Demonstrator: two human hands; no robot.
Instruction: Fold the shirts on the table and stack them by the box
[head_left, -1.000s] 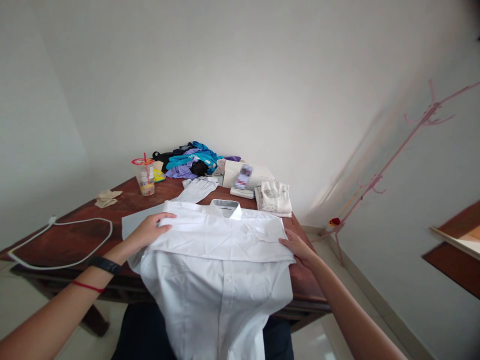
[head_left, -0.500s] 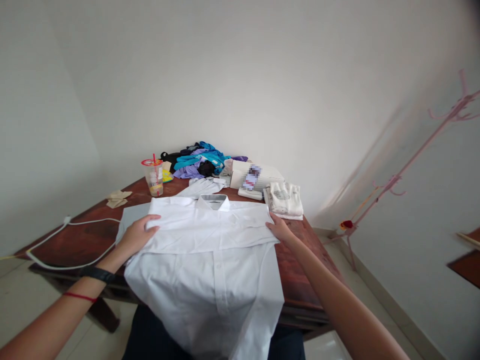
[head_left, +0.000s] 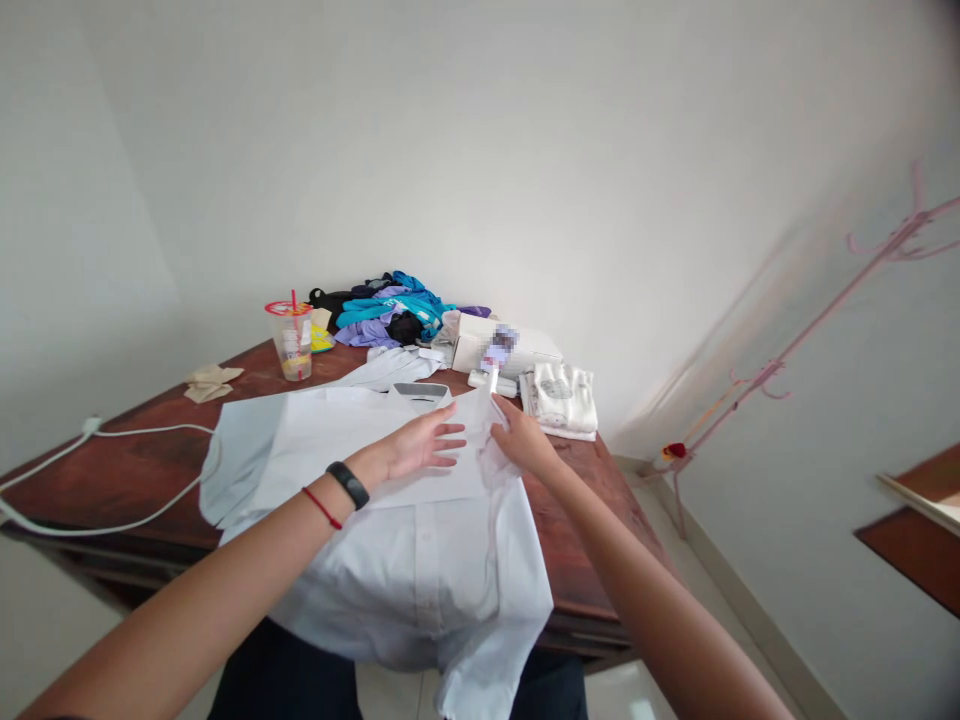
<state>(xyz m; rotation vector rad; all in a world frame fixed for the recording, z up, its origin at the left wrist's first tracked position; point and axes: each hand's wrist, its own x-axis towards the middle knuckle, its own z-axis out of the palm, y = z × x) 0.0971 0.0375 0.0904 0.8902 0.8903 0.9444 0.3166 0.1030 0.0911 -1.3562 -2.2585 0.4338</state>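
Observation:
A white collared shirt lies face down on the dark wooden table, its lower half hanging over the near edge. My left hand rests flat on the shirt's back below the collar, fingers spread. My right hand pinches the shirt's right edge and lifts a flap of fabric upward, just right of the left hand.
A plastic cup with a red straw, a heap of coloured clothes, a white box and a folded white garment sit at the table's far end. A white cable loops at left. A pink coat stand leans at right.
My left hand has crossed from the shirt's left edge to its middle. My right hand has moved inward and raised the right side of the shirt. The shirt has spread out to the left.

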